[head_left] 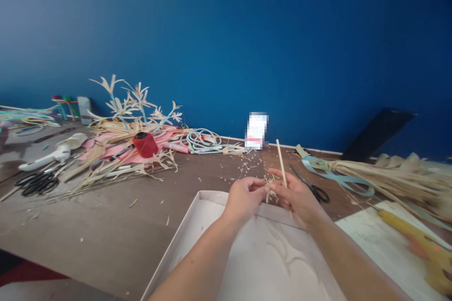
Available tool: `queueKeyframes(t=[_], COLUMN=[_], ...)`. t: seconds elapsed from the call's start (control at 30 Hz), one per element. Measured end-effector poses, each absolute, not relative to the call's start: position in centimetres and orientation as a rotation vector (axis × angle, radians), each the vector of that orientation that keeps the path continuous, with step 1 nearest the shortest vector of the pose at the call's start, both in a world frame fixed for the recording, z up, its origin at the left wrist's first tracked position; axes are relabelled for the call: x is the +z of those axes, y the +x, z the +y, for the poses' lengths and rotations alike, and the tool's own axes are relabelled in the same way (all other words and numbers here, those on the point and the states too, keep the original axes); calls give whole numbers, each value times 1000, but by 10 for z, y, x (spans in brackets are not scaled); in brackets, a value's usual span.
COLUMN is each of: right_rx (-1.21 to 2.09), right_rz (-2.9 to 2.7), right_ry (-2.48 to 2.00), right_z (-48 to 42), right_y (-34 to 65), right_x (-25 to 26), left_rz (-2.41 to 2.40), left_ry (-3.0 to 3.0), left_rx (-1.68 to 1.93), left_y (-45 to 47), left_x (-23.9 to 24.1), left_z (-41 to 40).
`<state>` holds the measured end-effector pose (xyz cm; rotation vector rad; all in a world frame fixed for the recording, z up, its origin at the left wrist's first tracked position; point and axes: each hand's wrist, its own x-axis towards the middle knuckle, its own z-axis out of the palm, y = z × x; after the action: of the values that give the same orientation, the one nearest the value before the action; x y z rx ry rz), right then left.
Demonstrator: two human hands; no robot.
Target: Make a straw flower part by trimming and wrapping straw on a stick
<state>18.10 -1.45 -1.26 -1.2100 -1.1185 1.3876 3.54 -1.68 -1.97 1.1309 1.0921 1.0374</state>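
My left hand (243,200) is closed in a pinch, its fingertips meeting those of my right hand (294,195) above the far rim of a white box lid (212,195). Between the fingertips shows a small tuft of pale straw strips (271,194), partly covered by the fingers. A thin pale stick (281,162) stands nearly upright in my right hand, leaning slightly left, its lower end emerging beneath the fingers. Inside the lid lie a few curved pale strips (284,251). Black-handled scissors (319,193) rest just right of my right hand.
Straw flowers (122,108), a red thread spool (145,145) and coiled pale-blue cord (203,141) crowd the left. More scissors (37,181) lie farther left. At right are a yellow glue gun (406,230) and a bundle of dried strips (381,174). A blurred bright screen (256,130) leans on the blue wall.
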Motion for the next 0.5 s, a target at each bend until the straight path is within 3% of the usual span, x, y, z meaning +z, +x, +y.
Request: queueKeyframes(t=[0.5], right_rx=[1401], right_rz=[-1206], right_ry=[-1213], right_z=[-14], right_y=[181], right_x=[-22], left_rz=[891], left_ry=[673], left_rx=[933], left_y=[28], left_x=[-19], left_z=[-12])
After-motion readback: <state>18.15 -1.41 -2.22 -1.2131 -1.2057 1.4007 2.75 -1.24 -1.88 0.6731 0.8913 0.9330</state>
